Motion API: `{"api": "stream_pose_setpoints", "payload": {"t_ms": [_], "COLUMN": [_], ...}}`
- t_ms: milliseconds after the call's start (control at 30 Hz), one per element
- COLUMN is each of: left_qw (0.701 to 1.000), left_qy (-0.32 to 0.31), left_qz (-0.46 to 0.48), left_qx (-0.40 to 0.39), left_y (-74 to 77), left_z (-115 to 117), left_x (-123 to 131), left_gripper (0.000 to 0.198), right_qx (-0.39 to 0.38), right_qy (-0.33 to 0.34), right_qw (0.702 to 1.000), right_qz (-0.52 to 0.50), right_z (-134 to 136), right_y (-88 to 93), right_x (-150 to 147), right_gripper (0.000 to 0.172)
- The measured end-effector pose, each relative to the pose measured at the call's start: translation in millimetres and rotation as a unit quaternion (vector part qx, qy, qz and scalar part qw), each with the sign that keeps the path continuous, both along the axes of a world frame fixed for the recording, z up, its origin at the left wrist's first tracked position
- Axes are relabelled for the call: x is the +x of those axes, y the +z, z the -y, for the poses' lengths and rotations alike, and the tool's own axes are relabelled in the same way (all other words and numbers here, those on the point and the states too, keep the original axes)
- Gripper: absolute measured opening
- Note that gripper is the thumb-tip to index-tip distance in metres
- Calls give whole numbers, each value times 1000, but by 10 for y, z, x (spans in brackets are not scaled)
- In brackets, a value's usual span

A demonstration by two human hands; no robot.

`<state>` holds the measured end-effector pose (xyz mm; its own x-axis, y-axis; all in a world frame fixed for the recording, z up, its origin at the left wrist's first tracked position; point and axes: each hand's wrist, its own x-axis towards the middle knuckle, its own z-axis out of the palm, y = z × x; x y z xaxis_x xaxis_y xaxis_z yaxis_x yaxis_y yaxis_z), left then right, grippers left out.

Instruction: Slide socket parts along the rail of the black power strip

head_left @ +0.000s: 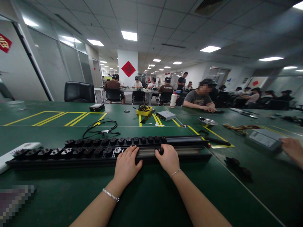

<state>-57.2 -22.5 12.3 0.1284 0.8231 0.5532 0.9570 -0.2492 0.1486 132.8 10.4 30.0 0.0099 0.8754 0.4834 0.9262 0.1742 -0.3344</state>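
Across the green table in front of me lies a long black power-strip housing point(90, 161), with a row of black and white socket modules point(55, 153) filling its left part. My left hand point(127, 164) lies over the near edge at the end of that row, fingers stretched forward and thumb apart. Between the thumb and fingers of my right hand point(168, 159) is a small black round part point(161, 150), held over the bare right stretch of the channel. A second housing point(187, 140) with a similar row runs parallel just behind.
Behind the housings are a looped black cable point(101, 127), a yellow box point(144, 111) and a grey drive point(165, 115). A metal dish point(207, 121) sits farther right. Another person's hand point(293, 149) touches a metal power supply point(265, 138). Black parts point(239, 168) lie nearer.
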Motion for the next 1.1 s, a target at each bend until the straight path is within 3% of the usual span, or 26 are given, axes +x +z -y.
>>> {"api": "stream_pose_setpoints", "payload": {"t_ms": [1100], "left_qw": [1000], "left_qy": [-2], "left_qz": [6], "left_qx": [-2], "left_y": [-7], "left_z": [-5], "left_x": [-4], "left_gripper": [45], "right_qx": [7], "right_qy": [-22], "right_qw": [1000], "right_qz": [-10], "right_z": [-7], "right_y": [-1], "right_x": [39], "right_gripper": [17]}}
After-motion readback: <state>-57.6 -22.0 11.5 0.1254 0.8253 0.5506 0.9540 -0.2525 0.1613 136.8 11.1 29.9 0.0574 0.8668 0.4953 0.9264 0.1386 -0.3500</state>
